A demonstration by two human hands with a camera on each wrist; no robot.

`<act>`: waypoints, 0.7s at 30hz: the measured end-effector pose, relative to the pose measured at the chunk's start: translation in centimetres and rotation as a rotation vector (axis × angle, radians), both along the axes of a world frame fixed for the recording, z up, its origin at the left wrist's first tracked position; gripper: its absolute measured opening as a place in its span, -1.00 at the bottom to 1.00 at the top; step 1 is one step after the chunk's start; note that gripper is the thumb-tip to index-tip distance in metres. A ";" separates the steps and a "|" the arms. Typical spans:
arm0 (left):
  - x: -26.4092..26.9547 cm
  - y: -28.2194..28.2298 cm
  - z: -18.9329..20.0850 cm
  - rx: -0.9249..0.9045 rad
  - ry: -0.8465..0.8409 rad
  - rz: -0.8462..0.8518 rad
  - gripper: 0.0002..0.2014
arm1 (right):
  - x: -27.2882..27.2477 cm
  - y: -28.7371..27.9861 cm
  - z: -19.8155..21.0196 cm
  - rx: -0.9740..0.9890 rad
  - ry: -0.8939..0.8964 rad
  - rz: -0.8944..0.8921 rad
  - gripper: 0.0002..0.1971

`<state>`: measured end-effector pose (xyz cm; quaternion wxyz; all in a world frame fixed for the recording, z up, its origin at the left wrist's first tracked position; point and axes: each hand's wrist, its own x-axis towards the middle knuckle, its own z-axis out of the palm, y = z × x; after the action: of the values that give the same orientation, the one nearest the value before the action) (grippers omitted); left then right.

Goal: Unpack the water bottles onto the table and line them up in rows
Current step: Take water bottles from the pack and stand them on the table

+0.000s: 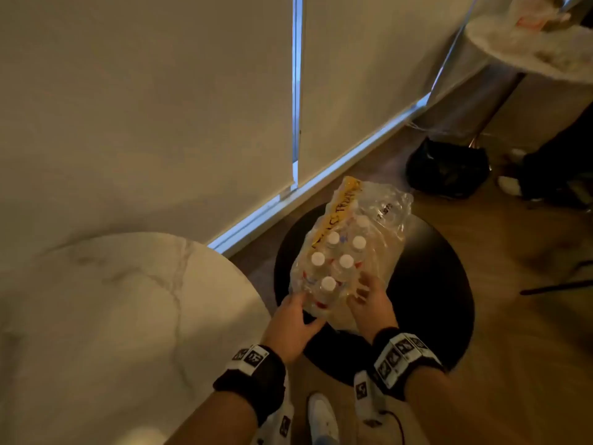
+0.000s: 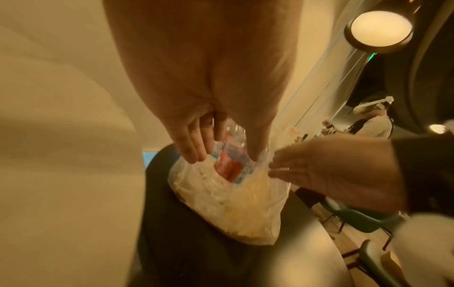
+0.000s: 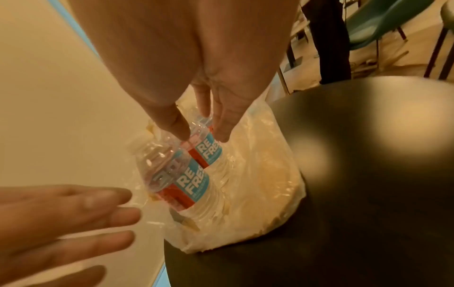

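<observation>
A torn clear plastic pack (image 1: 382, 216) of white-capped water bottles (image 1: 328, 283) stands on a round black stool (image 1: 433, 300). Both my hands are at its near end. My left hand (image 1: 300, 303) reaches in from the left, fingers straight, thumb and fingers either side of the nearest bottle (image 2: 228, 167) without closing on it. My right hand (image 1: 365, 290) has straight fingers, and its fingertips (image 3: 221, 134) touch the wrap over the red and blue labelled bottles (image 3: 181, 182). The white marble table (image 1: 112, 316) lies to the left with nothing on the part in view.
Beige blinds run along the wall behind the stool. A black bag (image 1: 447, 168) sits on the wooden floor beyond, with another person's legs (image 1: 561, 162) at the right. A dark chair leg (image 1: 558, 287) lies right of the stool. My white shoe (image 1: 322, 419) is below.
</observation>
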<state>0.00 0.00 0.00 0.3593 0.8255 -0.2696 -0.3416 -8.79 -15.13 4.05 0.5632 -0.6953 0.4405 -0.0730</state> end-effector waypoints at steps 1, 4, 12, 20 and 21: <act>0.0 -1.1 -1.3 -0.030 0.005 0.025 -0.36 | 0.9 -0.7 -0.8 -0.016 -0.016 0.010 -0.51; -0.2 -3.8 -3.2 -0.034 0.071 0.119 -0.17 | 2.4 -2.2 -3.0 0.012 -0.007 0.026 -0.53; -0.1 -5.9 -4.9 -0.034 0.038 0.273 -0.13 | 2.6 -4.0 -6.1 -0.233 0.101 0.082 -0.49; -1.6 -1.7 1.2 -0.278 0.042 0.298 -0.46 | 0.4 -0.9 -2.1 -0.228 -0.007 0.106 -0.34; -2.1 -0.6 2.4 -0.325 0.047 0.340 -0.51 | 0.1 0.1 -1.0 -0.266 -0.025 0.120 -0.32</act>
<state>-2.07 -0.63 2.36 0.5459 0.7823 -0.1696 -0.2474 -8.71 -15.05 3.04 0.4751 -0.7877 0.3776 -0.1056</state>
